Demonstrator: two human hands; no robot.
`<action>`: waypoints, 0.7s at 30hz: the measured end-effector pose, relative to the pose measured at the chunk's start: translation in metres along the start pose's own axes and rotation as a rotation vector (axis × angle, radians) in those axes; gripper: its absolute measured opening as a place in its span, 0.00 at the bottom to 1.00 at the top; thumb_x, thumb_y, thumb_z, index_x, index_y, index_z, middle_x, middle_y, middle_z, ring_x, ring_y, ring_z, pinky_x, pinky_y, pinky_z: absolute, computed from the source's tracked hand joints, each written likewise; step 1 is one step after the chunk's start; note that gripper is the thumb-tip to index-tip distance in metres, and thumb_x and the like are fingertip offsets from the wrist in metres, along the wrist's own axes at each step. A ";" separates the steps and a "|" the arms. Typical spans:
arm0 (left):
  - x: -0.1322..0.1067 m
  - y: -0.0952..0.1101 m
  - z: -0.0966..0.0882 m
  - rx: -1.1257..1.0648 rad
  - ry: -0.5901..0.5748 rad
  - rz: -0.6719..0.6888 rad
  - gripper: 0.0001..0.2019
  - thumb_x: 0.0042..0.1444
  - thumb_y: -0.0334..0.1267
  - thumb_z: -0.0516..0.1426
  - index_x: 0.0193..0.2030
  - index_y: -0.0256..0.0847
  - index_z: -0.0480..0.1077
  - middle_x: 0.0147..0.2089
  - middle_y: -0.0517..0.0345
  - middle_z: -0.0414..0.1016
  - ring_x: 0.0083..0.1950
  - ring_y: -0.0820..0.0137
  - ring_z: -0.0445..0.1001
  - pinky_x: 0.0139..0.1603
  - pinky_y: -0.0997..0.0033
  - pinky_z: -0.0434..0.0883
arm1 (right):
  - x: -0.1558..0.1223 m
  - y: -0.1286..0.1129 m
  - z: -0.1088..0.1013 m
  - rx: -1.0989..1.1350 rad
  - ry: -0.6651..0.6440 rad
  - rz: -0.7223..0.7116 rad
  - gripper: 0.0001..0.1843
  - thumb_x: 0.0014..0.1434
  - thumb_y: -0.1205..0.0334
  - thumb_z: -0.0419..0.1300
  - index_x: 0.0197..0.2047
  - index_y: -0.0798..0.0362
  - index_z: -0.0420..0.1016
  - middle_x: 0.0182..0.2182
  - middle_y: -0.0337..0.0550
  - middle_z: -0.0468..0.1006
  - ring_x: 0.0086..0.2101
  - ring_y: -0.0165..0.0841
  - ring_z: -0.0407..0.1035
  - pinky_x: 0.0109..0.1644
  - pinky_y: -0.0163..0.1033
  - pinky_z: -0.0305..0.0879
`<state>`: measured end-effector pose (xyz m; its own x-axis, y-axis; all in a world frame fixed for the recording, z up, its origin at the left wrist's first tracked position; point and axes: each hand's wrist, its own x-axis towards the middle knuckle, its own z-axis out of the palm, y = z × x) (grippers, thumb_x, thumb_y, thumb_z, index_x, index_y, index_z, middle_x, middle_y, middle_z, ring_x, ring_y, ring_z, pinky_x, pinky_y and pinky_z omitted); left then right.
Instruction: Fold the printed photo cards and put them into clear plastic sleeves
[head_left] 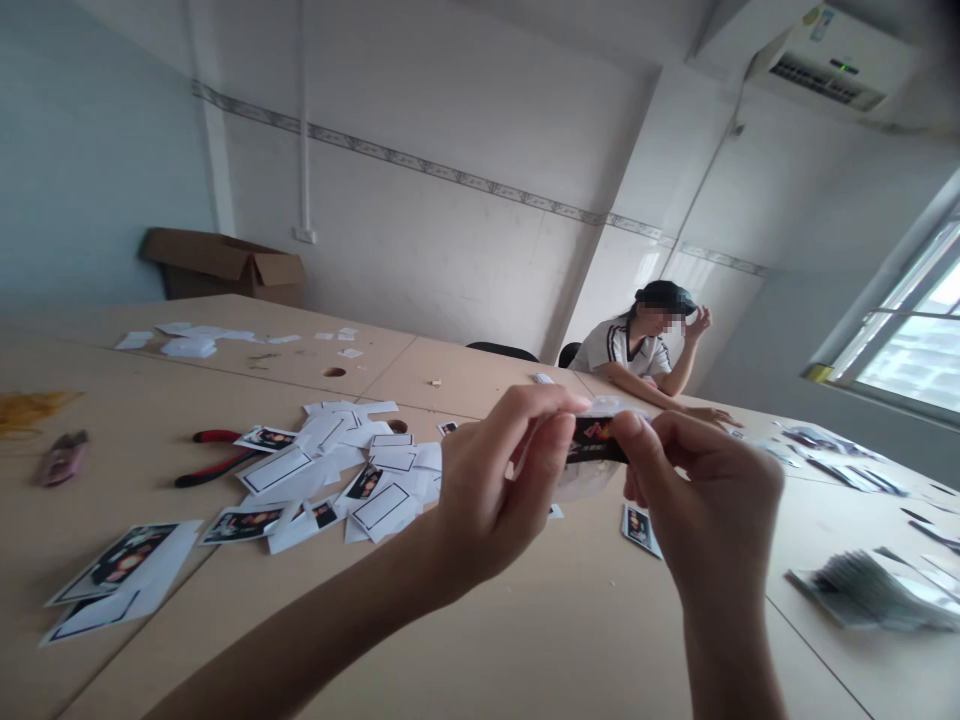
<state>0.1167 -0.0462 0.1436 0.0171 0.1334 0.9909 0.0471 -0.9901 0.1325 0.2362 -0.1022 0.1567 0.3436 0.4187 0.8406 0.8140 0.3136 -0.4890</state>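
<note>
Card (596, 441) was held up above the table (570, 620), long axis running left-right between both hands: left hand (491, 480) pinched its left end with thumb and fingers, right hand (705, 500) pinched its right end, neither nearer.

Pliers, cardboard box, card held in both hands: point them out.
pliers (216, 436), head view, red handle.
cardboard box (199, 252), head view, open flap.
card (596, 440), head view, dark printed face.

Light wood table (525, 620): printed cards (352, 480) strewn in a loose heap left of center, red-handled pliers (214, 455) just beside them. White slips (187, 340) toward the far left corner; fanned card stack (862, 595) near the right edge.
</note>
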 end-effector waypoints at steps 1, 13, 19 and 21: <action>0.000 0.000 0.000 -0.002 0.008 -0.002 0.07 0.54 0.28 0.49 0.37 0.39 0.66 0.28 0.58 0.70 0.26 0.77 0.68 0.18 0.77 0.65 | 0.001 0.001 0.000 0.017 -0.022 0.005 0.23 0.48 0.51 0.58 0.11 0.55 0.59 0.09 0.32 0.56 0.14 0.21 0.51 0.16 0.30 0.48; 0.002 0.002 0.003 -0.091 0.044 -0.007 0.08 0.55 0.27 0.47 0.37 0.38 0.65 0.29 0.59 0.70 0.24 0.80 0.67 0.18 0.81 0.66 | 0.005 -0.001 0.003 0.302 -0.201 0.019 0.14 0.52 0.54 0.55 0.20 0.53 0.67 0.14 0.34 0.61 0.18 0.24 0.56 0.21 0.31 0.53; 0.003 0.004 0.000 -0.061 0.013 0.027 0.08 0.55 0.26 0.48 0.38 0.38 0.65 0.29 0.60 0.71 0.23 0.79 0.67 0.19 0.81 0.67 | 0.000 -0.008 0.003 0.348 -0.201 -0.012 0.16 0.55 0.59 0.52 0.18 0.54 0.62 0.14 0.32 0.60 0.17 0.22 0.54 0.19 0.30 0.50; 0.003 0.005 -0.003 -0.026 -0.001 0.044 0.08 0.54 0.26 0.49 0.38 0.38 0.65 0.29 0.60 0.71 0.24 0.79 0.68 0.19 0.81 0.67 | -0.002 -0.011 0.003 0.371 -0.187 -0.028 0.16 0.56 0.60 0.50 0.18 0.54 0.61 0.14 0.32 0.59 0.17 0.22 0.53 0.19 0.29 0.50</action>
<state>0.1142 -0.0510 0.1474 0.0195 0.0899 0.9958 0.0201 -0.9958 0.0895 0.2252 -0.1039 0.1593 0.2051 0.5422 0.8148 0.5863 0.5986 -0.5458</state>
